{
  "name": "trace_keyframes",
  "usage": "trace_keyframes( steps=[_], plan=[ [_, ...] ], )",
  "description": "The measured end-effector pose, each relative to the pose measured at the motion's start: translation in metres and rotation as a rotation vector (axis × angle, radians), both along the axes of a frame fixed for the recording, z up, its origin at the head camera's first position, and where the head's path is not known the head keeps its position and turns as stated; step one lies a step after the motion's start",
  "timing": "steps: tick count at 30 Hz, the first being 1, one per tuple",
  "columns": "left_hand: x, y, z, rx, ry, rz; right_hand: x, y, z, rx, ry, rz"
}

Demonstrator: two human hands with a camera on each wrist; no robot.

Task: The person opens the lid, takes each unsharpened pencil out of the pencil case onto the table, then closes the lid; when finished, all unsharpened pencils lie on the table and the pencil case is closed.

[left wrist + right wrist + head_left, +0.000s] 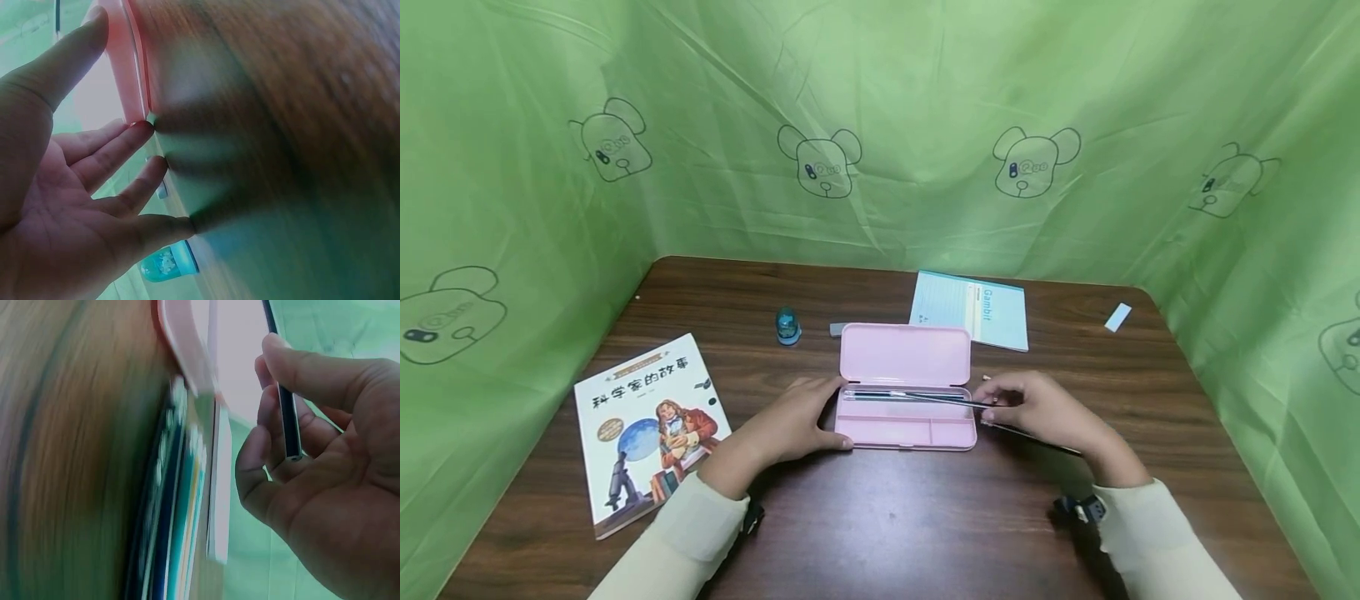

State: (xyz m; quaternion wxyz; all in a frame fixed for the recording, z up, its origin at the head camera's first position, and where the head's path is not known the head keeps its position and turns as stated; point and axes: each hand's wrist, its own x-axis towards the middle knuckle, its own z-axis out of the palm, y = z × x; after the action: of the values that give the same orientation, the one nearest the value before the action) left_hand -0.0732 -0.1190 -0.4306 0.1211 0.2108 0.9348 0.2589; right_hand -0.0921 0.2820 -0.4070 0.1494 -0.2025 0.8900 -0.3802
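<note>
right grip [1037, 408]: pinching pencil [289, 419] near one end, other over pink case [880, 432] | left grip [793, 421]: spread, touching case

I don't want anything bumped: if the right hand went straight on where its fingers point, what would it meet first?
The right hand would probably meet the right end of the open pink pencil case first; height is unclear, so it might pass over the rim.

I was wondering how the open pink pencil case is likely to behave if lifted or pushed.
Pushed, the pink pencil case would probably slide rather than tip, being shallow and flat on the table. Lifted, its open lid may swing, joined along one edge, and the slim loose pencils inside could shift.
</note>
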Motion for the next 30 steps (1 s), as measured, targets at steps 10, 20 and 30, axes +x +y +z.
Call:
trace_keyframes(
  steps=[10, 20, 30],
  plan=[
    [0.000, 0.000, 0.003, -0.016, 0.003, -0.009, 0.007, 0.091, -0.009, -0.003, -0.017, -0.181],
    [0.000, 0.001, 0.003, -0.012, -0.014, 0.004, -0.006, 0.130, -0.025, 0.086, -0.024, -0.247],
    [0.000, 0.001, 0.004, -0.018, -0.007, -0.002, -0.010, 0.125, -0.028, 0.129, -0.053, -0.218]
  ],
)
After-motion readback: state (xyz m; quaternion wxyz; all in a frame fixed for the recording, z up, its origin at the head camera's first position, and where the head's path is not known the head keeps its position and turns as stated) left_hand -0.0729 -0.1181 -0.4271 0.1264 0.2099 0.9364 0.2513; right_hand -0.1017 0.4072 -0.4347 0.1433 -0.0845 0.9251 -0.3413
